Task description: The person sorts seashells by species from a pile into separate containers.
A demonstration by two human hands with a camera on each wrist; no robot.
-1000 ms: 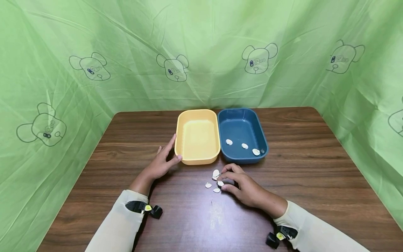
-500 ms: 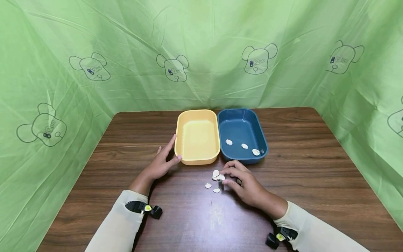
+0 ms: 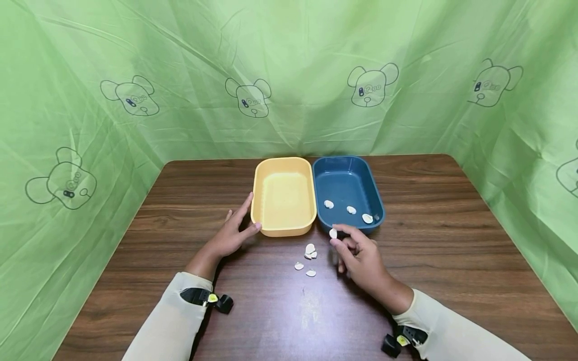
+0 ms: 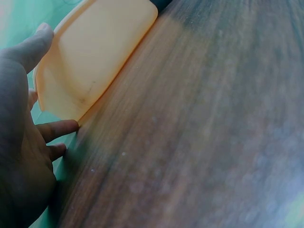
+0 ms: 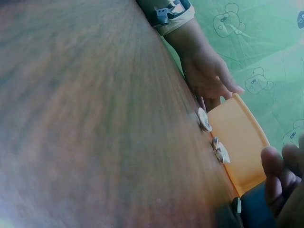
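Observation:
My right hand (image 3: 363,258) pinches a white seashell (image 3: 333,233) between thumb and index finger, just above the near rim of the blue tray (image 3: 345,180). Three similar shells, one of them a white shell (image 3: 351,210), lie inside that tray. In front of the trays, a small cluster of shells (image 3: 310,248) rests on the table, with a single shell (image 3: 299,266) and another shell (image 3: 311,273) closer to me. My left hand (image 3: 230,235), fingers extended, touches the left side of the yellow tray (image 3: 283,232). The left wrist view shows its thumb (image 4: 35,46) at the rim.
Both trays stand side by side at the back of the brown wooden table (image 3: 429,225). A green curtain (image 3: 298,120) printed with bear heads surrounds the table on the far side and both flanks.
From the pile on the table, my right hand has lifted one shell and carried it up and right to the blue tray's near edge. The left hand stays in place.

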